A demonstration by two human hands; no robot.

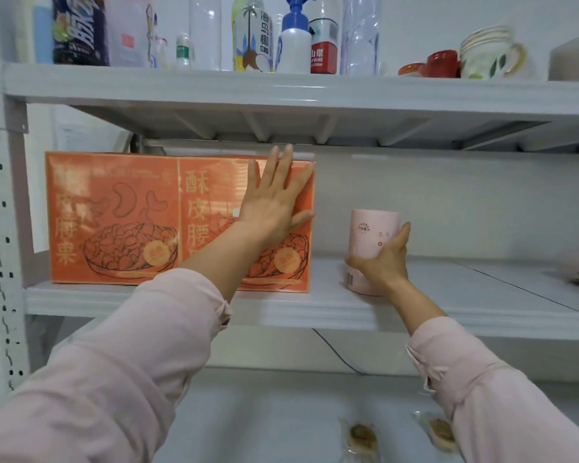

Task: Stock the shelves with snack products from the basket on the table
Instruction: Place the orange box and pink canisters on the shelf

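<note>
Sleeves [114,362], left hand [274,202] flat on box [196,208], right hand [385,259] gripping canister [373,228] (upright)

Two long sleeves of pale pink cloth are worn, one on each arm. The left sleeve [114,362] is seen to be loose and softly creased, with broad folds along its length, and is closed by a gathered left cuff [216,304] partway along the forearm. The right sleeve [502,406] is made of the same cloth. At the right cuff [418,349] a puckered hem and a small frill or tie are shown; which it is cannot be told. Beyond the cuffs, the left hand [274,202] and the right hand [385,259] are left bare.
</note>
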